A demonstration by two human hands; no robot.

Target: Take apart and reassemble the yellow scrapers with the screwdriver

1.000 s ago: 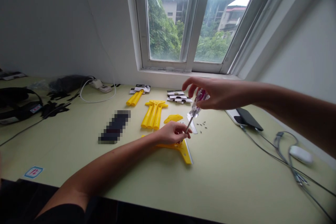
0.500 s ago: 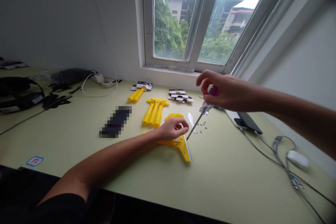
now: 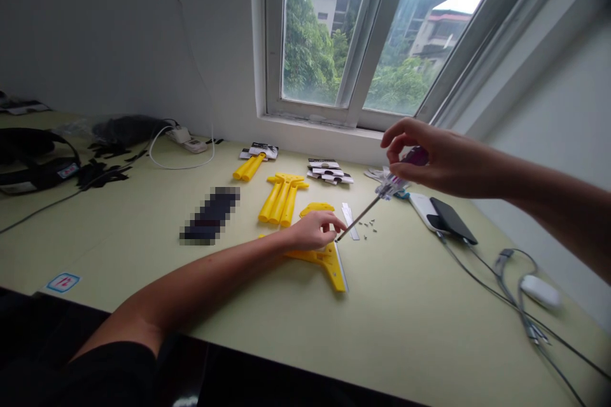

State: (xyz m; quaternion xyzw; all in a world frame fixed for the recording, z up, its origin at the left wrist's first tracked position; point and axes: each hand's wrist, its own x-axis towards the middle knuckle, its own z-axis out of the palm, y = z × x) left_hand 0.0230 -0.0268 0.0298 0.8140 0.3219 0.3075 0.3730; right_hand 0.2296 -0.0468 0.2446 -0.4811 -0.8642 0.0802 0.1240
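My right hand (image 3: 432,162) grips a screwdriver (image 3: 391,187) with a clear and purple handle, its shaft slanting down to the left. The tip meets a yellow scraper (image 3: 329,259) near its bladed edge. Over the scraper's head lies my left hand (image 3: 312,231), thumb and fingers curled together beside the screwdriver tip; whatever is between them is hidden. A loose yellow head piece (image 3: 317,208) sits just beyond that hand. To its right are thin metal blades (image 3: 350,221) and several small screws (image 3: 373,222).
Yellow scraper handles (image 3: 275,203) stand together behind, with more handles (image 3: 249,166) and folded cards (image 3: 329,172) near the window wall. A pixelated dark object (image 3: 210,216) lies left. Power banks (image 3: 452,220), cables (image 3: 518,292) and a white case (image 3: 541,291) occupy the right side.
My right hand has moved right, tilting the screwdriver flatter. Its tip has shifted slightly up along the scraper's edge, and my left fingers have extended toward it.
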